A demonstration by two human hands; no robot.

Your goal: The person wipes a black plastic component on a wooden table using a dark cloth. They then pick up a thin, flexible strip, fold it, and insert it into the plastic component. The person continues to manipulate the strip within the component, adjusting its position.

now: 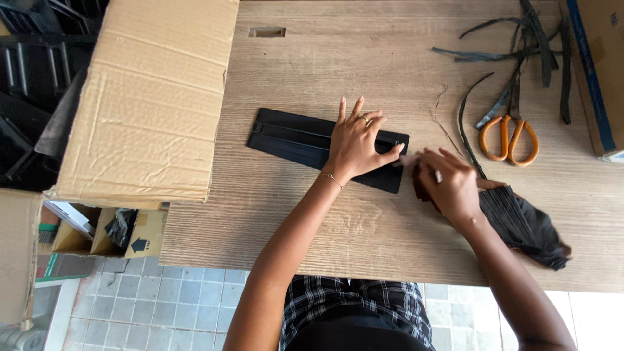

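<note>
Left hand [356, 140] flat on black strip [292, 140] | right hand [448, 182] pinching black bundle [526, 224]

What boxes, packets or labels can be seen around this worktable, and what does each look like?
Large cardboard box: left end of the wooden table, plain brown, creased flap.
Second carton: table's top right corner, brown with a blue stripe.
Small box: on the floor below the left box, brown, open, with a black arrow mark.
No screens or signs show.

Wood-grain table [390, 58] in daylight. Pale blue tiled floor [162, 305] below. Cardboard box [149, 97] at left, black crates [32, 78] behind.
</note>
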